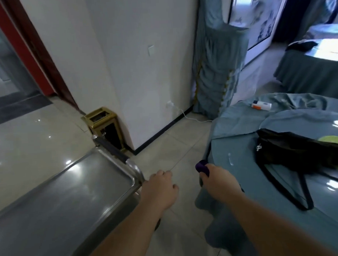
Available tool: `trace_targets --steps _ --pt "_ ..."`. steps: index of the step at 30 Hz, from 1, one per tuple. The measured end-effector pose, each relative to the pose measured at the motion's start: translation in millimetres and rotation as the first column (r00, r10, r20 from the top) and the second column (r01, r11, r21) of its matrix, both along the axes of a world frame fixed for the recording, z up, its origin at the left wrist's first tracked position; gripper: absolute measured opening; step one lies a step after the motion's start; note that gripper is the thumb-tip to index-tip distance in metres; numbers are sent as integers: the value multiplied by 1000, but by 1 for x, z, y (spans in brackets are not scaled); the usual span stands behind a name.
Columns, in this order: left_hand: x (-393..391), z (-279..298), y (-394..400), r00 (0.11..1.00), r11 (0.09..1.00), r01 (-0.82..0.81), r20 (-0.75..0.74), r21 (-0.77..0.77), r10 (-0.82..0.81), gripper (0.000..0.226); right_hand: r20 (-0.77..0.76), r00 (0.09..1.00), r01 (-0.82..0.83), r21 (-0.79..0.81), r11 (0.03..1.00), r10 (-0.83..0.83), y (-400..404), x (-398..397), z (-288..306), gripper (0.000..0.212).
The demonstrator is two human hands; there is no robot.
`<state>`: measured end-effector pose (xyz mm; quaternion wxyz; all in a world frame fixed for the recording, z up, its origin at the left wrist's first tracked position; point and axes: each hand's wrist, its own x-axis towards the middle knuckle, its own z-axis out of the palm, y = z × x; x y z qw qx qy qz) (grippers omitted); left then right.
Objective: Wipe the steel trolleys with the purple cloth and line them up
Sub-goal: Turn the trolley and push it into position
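Observation:
A steel trolley (70, 190) fills the lower left, its flat top tray shining and its black-sleeved push handle (112, 150) at the far end. My left hand (159, 189) hovers just right of the trolley's near corner post, fingers loosely curled with nothing in them. My right hand (217, 180) grips the bunched purple cloth (201, 168), which pokes out past the knuckles, beside the edge of a blue-covered table.
A round table (242, 163) in blue cloth stands at right with a black bag (291, 152) and a white bottle (261, 105) on it. A gold bin (105, 126) sits against the white wall corner. A white cable (190, 117) trails across the tiled floor.

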<state>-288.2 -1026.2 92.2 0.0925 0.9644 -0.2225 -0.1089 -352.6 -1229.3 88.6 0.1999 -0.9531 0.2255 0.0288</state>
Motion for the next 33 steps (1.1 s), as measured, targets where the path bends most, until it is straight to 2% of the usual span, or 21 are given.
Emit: trace_targets --steps 5,12,20,24,27,33 --pt "36 2 -68 998 996 70 5 47 -70 50 30 999 41 50 998 -42 -67 34 -3 31" --pt "123 -10 -110 998 995 56 2 80 -56 52 6 999 37 73 997 -37 -118 102 -20 29" --pt "273 -45 -140 999 1000 2 -53 13 -1 51 -74 997 24 38 999 -21 -149 259 -38 30" --pt "352 -42 -142 1000 1000 -3 -26 2 3 51 -70 996 -57 -67 996 52 -159 339 -34 32" --pt "403 -41 -137 998 998 -65 1 -1 65 52 -71 992 -112 -96 989 106 -165 396 -28 35" --pt "477 -60 -113 967 968 -251 -34 -9 251 48 -125 963 -252 -105 962 238 -165 515 -33 35"
